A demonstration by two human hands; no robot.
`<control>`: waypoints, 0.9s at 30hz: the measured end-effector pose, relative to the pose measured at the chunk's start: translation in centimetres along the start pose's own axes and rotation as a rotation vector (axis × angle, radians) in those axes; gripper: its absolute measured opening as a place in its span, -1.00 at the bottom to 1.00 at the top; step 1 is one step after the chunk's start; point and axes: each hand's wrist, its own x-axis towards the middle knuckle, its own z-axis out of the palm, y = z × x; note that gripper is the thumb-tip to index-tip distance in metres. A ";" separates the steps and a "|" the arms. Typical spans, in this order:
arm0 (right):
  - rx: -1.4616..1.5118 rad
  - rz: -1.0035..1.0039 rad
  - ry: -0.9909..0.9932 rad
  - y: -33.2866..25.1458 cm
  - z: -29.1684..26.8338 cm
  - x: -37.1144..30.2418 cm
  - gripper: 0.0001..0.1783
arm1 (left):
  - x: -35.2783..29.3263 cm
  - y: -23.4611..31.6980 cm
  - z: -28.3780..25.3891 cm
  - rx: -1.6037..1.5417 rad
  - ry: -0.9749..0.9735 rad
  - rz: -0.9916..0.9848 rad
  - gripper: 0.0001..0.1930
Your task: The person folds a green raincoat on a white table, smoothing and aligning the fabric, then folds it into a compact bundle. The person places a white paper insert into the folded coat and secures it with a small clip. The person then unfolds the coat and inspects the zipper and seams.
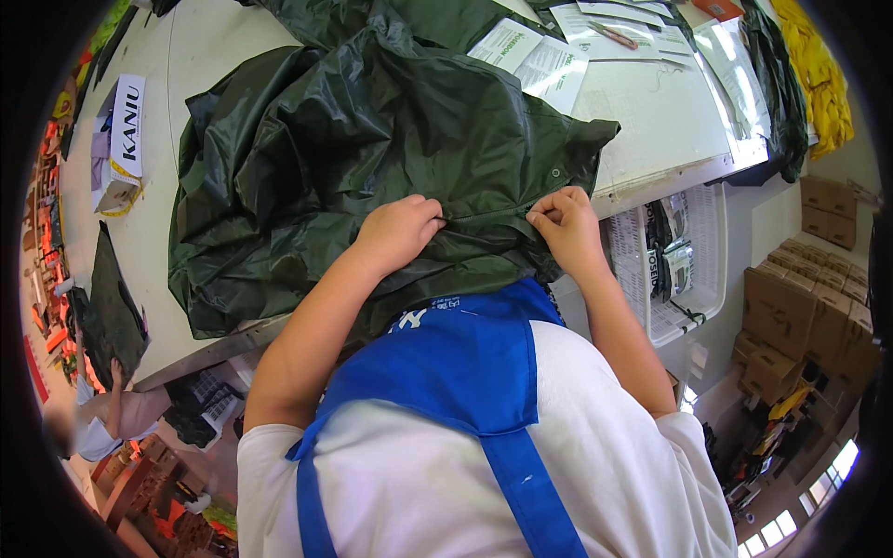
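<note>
A dark green, shiny waterproof garment [307,149] lies crumpled over the near part of the white table, its near edge hanging toward my blue apron. Both my hands are on it. My left hand [402,231] has its fingers closed on the fabric near the middle, beside a straight seam. At the right, my right hand [566,223] pinches the same seam or edge between thumb and fingers. A small round snap [555,173] shows on the cloth just above that hand. The fabric between the hands is drawn fairly straight.
White printed sheets [535,63] and a small cutting tool [614,35] lie at the far right. On the left stands an open box [119,139]. A white plastic basket [688,260] with packaged items sits below the table's right edge, cardboard boxes [800,307] beyond. Another person [102,414] handles dark fabric at far left.
</note>
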 end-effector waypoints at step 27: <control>-0.309 -0.043 -0.470 1.4 -5.3 6.4 -0.83 | 2.6 -1.7 2.7 -0.108 0.021 -0.251 -0.85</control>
